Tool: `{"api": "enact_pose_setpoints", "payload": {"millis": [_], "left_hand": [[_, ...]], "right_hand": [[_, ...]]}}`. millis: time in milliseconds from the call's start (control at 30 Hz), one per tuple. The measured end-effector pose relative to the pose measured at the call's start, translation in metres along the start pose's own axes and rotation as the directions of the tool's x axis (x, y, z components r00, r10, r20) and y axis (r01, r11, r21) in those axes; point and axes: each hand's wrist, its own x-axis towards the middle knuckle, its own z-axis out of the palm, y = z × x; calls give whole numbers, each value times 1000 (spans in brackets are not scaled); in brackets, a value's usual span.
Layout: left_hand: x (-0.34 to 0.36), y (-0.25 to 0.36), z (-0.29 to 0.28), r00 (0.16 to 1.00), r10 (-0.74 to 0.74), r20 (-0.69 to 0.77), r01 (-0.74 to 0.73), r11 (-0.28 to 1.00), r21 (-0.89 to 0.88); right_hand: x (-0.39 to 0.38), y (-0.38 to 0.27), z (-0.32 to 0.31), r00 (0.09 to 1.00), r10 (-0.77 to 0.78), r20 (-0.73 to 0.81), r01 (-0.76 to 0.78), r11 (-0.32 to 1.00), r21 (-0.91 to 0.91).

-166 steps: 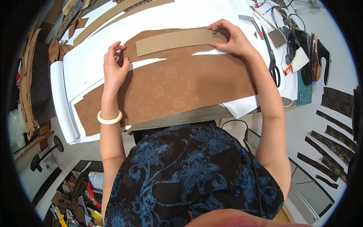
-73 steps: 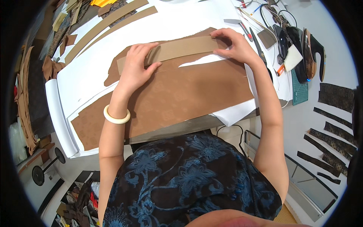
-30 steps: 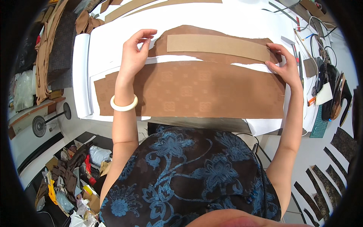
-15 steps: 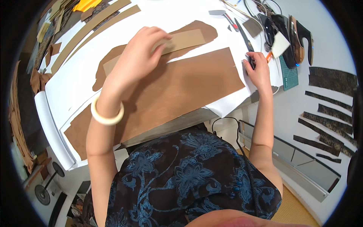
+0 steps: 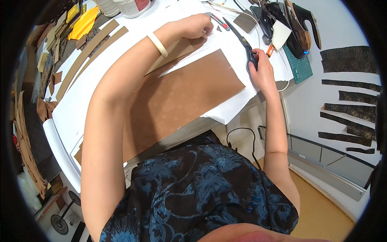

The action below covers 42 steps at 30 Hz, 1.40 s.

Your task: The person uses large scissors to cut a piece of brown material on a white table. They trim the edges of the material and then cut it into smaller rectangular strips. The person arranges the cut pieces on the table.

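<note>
A large brown leather-like sheet [image 5: 193,90] lies flat on white paper. Beyond it, a smaller brown irregular leather-like piece [image 5: 196,44] lies under a tan strip [image 5: 175,51]; my left arm covers much of both. At the far end of that smaller piece, my left hand [image 5: 195,26] has its fingers curled down and closed at the edge. Black scissors [image 5: 240,37] lie to the right of the large sheet, blades pointing away. Around their handles, my right hand [image 5: 262,70] is closed, resting on the table.
A red-and-grey cutter [image 5: 220,22] lies past the scissors. On the right are an orange-handled tool [image 5: 270,50], a green cutting mat [image 5: 297,66] and a dark iron-like appliance [image 5: 296,30]. Long brown strips [image 5: 86,44] and a white roll [image 5: 60,151] are at left.
My left hand has moved away and to the right, from over the tan strip to the small piece's far end. My right hand stays at the scissors' handles. The view has shifted.
</note>
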Motion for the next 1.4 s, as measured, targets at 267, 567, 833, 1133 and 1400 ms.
{"api": "enact_pose_setpoints", "payload": {"millis": [267, 567, 833, 1133, 1400], "left_hand": [[-4, -4, -4, 1000, 20, -11, -21, 996, -81], [-8, -2, -16, 999, 3, 50, 2, 994, -108], [-9, -7, -5, 1000, 13, 9, -12, 992, -122], [-26, -5, -17, 1000, 1, -20, -6, 970, -243], [-31, -21, -14, 999, 17, -31, -28, 909, -416]], "right_hand": [[-37, 0, -20, 973, 25, -231, -9, 998, 69], [-92, -17, -28, 951, 307, 35, -266, 754, 601], [-105, -35, -26, 938, 289, 190, -338, 655, 676], [-110, -52, -11, 865, 266, 425, -499, 372, 783], [-103, -65, -6, 844, 308, 439, -532, 374, 760]]}}
